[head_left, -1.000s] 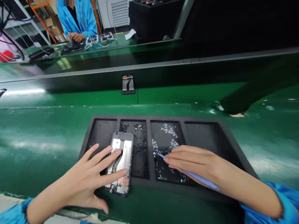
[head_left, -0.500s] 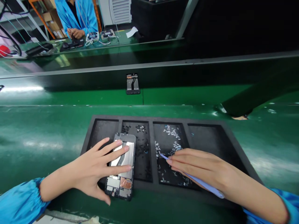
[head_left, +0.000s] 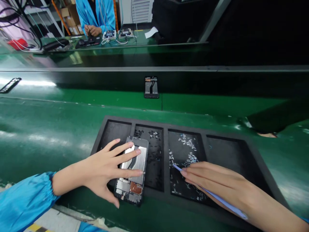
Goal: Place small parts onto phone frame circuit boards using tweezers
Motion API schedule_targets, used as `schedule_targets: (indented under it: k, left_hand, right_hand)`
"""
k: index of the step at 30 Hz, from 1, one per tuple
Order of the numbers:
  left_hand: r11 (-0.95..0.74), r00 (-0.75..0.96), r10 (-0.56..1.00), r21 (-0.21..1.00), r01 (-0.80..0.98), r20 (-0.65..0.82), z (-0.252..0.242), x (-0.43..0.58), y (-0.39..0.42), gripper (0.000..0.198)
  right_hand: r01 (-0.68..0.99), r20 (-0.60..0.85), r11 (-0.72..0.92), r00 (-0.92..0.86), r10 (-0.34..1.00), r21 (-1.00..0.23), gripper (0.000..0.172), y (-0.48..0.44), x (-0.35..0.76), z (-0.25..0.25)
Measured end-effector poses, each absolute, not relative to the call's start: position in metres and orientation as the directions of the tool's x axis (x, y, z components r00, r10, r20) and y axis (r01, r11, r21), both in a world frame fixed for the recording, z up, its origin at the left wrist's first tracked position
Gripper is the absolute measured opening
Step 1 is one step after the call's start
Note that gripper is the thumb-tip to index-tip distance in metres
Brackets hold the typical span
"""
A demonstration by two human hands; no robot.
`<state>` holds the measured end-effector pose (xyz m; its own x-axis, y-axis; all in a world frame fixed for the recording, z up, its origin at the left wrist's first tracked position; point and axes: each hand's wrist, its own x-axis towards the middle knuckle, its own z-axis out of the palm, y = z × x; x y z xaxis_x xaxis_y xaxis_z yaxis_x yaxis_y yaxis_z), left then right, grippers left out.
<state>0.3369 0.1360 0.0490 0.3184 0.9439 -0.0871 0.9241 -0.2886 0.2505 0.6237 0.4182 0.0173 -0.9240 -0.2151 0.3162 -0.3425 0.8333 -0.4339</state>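
My left hand (head_left: 108, 167) lies with fingers spread over a phone (head_left: 132, 180) whose back is off, baring its metal frame, a copper-coloured patch and circuit parts. The phone rests on the left part of a black compartmented tray (head_left: 166, 190). In my right hand (head_left: 217, 180) is a pair of slim lavender tweezers (head_left: 224, 203), closed around by the fingers. The tweezers' tip is among small shiny metal pieces (head_left: 192, 159) scattered in the third compartment. Small dark pieces (head_left: 154, 158) lie in the second compartment. Whether the tip grips a piece, I cannot tell.
Beyond the tray, another opened phone (head_left: 151, 87) lies on the lower green strip, and a dark phone frame (head_left: 10, 85) is at far left. A dark post (head_left: 265, 119) stands at right. Across the bench sits a person in a blue jacket (head_left: 106, 16) near cables.
The view has turned left, so the scene sits further right and the phone frame at far left shows more fully. Both hands keep nearly the same places over the phone and tray.
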Motion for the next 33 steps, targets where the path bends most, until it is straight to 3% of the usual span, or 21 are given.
schedule_targets:
  k: [6,11,13,17,20,25,28,31,33]
  left_hand:
    - [-0.298,0.324,0.941,0.212,0.931,-0.099,0.052,0.340,0.133,0.106]
    - [-0.315,0.317,0.948,0.167,0.934,0.018,0.041,0.363,0.128,0.110]
    - [-0.340,0.332,0.940,0.123,0.932,0.081,0.034,0.372,0.127,0.118]
    - [-0.343,0.342,0.927,-0.022,0.939,0.155,0.028,0.380,0.125,0.119]
    - [-0.346,0.351,0.920,-0.061,0.936,0.174,0.028,0.378,0.123,0.113]
    - [-0.362,0.327,0.911,0.110,0.926,0.253,0.022,0.374,0.123,0.105]
    - [-0.350,0.245,0.904,0.275,0.896,0.352,0.033,0.363,0.127,0.082]
    - [-0.288,0.236,0.950,0.288,0.913,0.202,0.061,0.343,0.142,0.043]
    - [-0.365,0.370,0.928,0.281,0.888,0.038,0.079,0.329,0.157,0.069]
  right_hand:
    - [-0.317,0.384,0.819,-0.914,-0.130,-0.478,0.036,0.409,0.609,0.038]
    - [0.012,0.417,0.776,-0.838,0.352,-0.631,0.015,0.395,0.598,0.063]
    - [0.082,0.416,0.740,-0.783,0.462,-0.668,0.016,0.386,0.584,0.070]
    - [-0.050,0.461,0.766,-0.823,0.332,-0.641,0.028,0.364,0.529,0.076]
    - [-0.135,0.536,0.781,-0.796,0.281,-0.610,0.036,0.348,0.481,0.067]
    - [-0.064,0.503,0.729,-0.765,0.402,-0.681,0.038,0.344,0.455,0.047]
    - [0.021,0.465,0.644,-0.673,0.575,-0.765,0.036,0.353,0.462,0.050]
    - [-0.079,0.446,0.487,-0.549,0.707,-0.870,0.039,0.365,0.463,0.055]
    - [-0.183,0.417,0.382,-0.543,0.729,-0.906,0.042,0.372,0.459,0.053]
